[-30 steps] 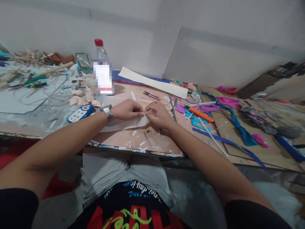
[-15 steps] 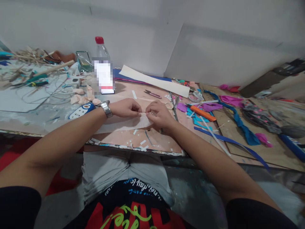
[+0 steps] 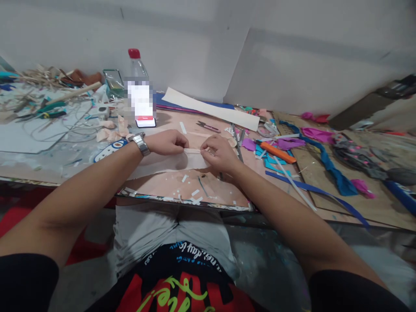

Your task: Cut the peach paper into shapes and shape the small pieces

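A pale, thin paper strip (image 3: pixel 162 167) stretches across the front of the table between my two hands, its upper edge folded over. My left hand (image 3: pixel 167 142), with a metal watch on the wrist, has its fingers closed on the strip's upper edge. On the other side my right hand (image 3: pixel 218 151) pinches the same edge between thumb and fingertip. Small white paper scraps (image 3: pixel 195 193) lie on the table just below the strip. Beyond the hands lie small thread snips (image 3: pixel 208 126).
A lit phone (image 3: pixel 144 106) leans by a red-capped bottle (image 3: pixel 134 56). A long cream strip (image 3: pixel 211 109) lies at the back. To the right are an orange cutter (image 3: pixel 277 152), blue ribbon (image 3: pixel 338 171) and pink scraps (image 3: pixel 318 135). Pliers (image 3: pixel 48 110) and thin sticks (image 3: pixel 42 78) lie left.
My left hand has shifted left along the folded edge, widening the gap between the hands. My right hand stays nearly in place, still pinching the paper.
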Available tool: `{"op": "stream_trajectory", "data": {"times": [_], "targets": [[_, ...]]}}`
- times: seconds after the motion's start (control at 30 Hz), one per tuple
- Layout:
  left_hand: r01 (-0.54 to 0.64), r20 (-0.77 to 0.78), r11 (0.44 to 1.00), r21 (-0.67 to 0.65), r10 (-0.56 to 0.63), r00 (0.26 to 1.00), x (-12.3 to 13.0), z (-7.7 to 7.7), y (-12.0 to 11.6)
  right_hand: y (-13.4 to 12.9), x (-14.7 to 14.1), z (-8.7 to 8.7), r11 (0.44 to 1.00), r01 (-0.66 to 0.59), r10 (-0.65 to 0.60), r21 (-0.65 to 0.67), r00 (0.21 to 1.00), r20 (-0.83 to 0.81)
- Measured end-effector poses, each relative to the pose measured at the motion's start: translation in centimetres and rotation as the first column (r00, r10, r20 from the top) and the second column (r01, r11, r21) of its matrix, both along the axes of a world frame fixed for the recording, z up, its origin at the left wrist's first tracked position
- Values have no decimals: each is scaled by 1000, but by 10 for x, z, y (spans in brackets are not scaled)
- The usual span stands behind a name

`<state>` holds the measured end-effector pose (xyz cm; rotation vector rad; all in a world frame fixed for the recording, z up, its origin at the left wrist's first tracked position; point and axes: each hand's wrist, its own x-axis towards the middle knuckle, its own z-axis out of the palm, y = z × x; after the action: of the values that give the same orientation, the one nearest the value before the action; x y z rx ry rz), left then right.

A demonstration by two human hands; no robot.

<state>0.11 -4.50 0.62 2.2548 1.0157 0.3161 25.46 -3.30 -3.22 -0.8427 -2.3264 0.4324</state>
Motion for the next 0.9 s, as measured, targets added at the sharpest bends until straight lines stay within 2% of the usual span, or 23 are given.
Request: {"op": "stream_trajectory", "data": {"times": [0.23, 0.4, 0.7, 0.77, 0.9], "targets": [[-77, -84, 995, 64, 82, 993, -11, 5, 5, -1, 1, 3, 1000, 24, -24, -9, 1000, 9], [-72, -120, 994, 86, 82, 989, -12, 5, 6, -2, 0, 3, 999, 39, -39, -11, 999, 12], [-97, -277, 981, 169, 142, 950, -13, 4, 8, -1, -1, 2, 994, 106, -106, -9, 994, 8], [-84, -274, 984, 159, 125, 954, -13, 6, 7, -1, -1, 2, 994, 108, -108, -6, 994, 4], [13, -215, 992, 124, 14, 977, -9, 8, 4, -2, -2, 2, 995, 95, -95, -10, 995, 20]]}}
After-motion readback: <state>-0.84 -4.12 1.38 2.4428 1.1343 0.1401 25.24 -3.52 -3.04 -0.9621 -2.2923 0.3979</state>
